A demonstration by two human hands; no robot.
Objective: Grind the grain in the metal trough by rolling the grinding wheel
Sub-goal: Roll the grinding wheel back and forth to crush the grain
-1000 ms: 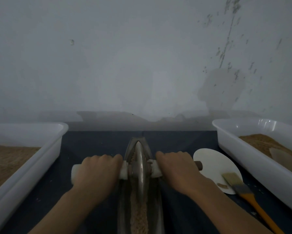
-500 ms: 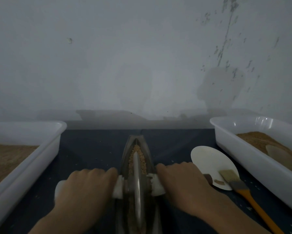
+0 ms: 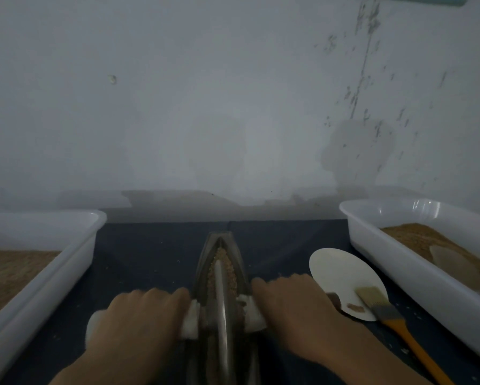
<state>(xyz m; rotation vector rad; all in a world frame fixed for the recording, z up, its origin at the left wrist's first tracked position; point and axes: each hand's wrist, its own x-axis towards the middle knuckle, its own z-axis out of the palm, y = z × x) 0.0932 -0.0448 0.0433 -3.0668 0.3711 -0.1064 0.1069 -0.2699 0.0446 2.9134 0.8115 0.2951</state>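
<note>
A narrow boat-shaped metal trough (image 3: 205, 262) lies lengthwise on the dark table, its pointed far end toward the wall. Brown grain (image 3: 229, 266) lies along its channel. The thin metal grinding wheel (image 3: 220, 304) stands upright in the channel on a crosswise axle handle (image 3: 190, 319) wrapped in white. My left hand (image 3: 138, 320) grips the left half of the handle. On the other side my right hand (image 3: 294, 309) grips the right half, whose dark tip shows past the fingers. The near end of the trough is cut off by the frame's bottom edge.
A white tray (image 3: 75, 262) with brown grain stands at the left. Another white tray (image 3: 378, 254) with brown powder and a pale scoop stands at the right. A white paper disc (image 3: 341, 276) and an orange-handled brush (image 3: 391, 320) lie right of the trough. A grey wall rises behind.
Both hands have pulled the handle and wheel toward me along the trough, from near its far tip to its middle. More grain shows at the far end.
</note>
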